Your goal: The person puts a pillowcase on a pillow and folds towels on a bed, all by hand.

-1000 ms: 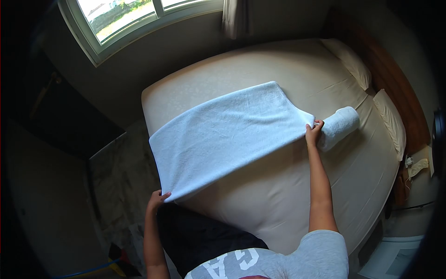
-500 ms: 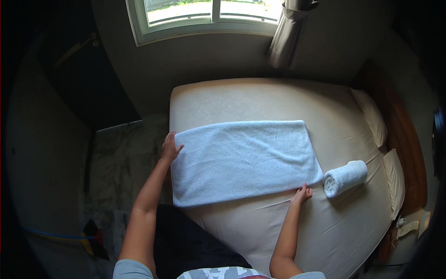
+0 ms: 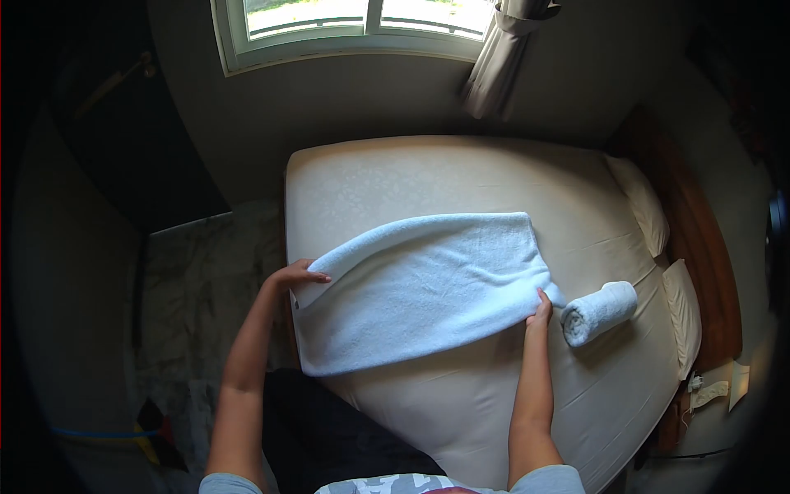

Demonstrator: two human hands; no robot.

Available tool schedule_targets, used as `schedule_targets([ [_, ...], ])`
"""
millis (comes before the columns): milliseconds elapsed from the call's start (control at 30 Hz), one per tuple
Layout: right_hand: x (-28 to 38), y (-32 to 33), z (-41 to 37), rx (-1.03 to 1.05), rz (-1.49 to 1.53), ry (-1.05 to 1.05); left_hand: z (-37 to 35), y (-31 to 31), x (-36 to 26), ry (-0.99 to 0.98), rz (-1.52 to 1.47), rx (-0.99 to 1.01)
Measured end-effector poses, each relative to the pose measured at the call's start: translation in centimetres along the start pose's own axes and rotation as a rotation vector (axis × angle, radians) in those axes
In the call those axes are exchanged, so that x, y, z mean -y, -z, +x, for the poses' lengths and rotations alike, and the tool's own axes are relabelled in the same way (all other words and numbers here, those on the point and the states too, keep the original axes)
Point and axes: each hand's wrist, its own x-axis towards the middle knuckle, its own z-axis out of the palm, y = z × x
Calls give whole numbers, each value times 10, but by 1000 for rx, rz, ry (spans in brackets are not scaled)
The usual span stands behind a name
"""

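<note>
A pale blue-white towel lies spread on the bed, its far left edge curling upward. My left hand is closed on the towel's left edge, with the thumb over the top and the cloth bent there. At the near right corner my right hand pinches the towel, which bunches a little around the fingers. A rolled white towel rests on the bed just right of that corner, its spiral end facing my right hand.
The bed wears a cream fitted sheet. Two pillows lean by the wooden headboard on the right. A window and tied curtain are beyond the bed; a dark door stands at left.
My left hand has moved toward me and right, lifting and curling the towel's left edge. My right hand has moved up slightly, bunching the near right corner. The camera view has shifted slightly.
</note>
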Motion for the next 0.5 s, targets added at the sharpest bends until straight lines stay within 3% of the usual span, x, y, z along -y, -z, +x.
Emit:
schedule_targets([
  [67, 38, -46, -22, 58, -22, 120, -25, -12, -28, 15, -92, 56],
  [100, 47, -64, -8, 185, -32, 164, -35, -16, -42, -58, -75, 30],
  [167, 80, -126, -11, 306, -107, 195, -55, -24, -63, -194, -37, -12],
  [267, 137, -222, -15, 540, -110, 181, -75, -34, -77, -222, -80, -145],
  [300, 161, -251, -40, 579, -79, 321, -81, -38, -80, -233, -173, -179],
  [367, 197, -290, -9, 666, -46, 216, -94, -48, -81, -256, -364, -251],
  [433, 226, -310, 11, 591, -94, 281, -98, -64, -76, -290, -463, -319],
  [500, 217, -317, 20, 234, -215, 657, -96, -84, -64, -269, -546, -356],
])
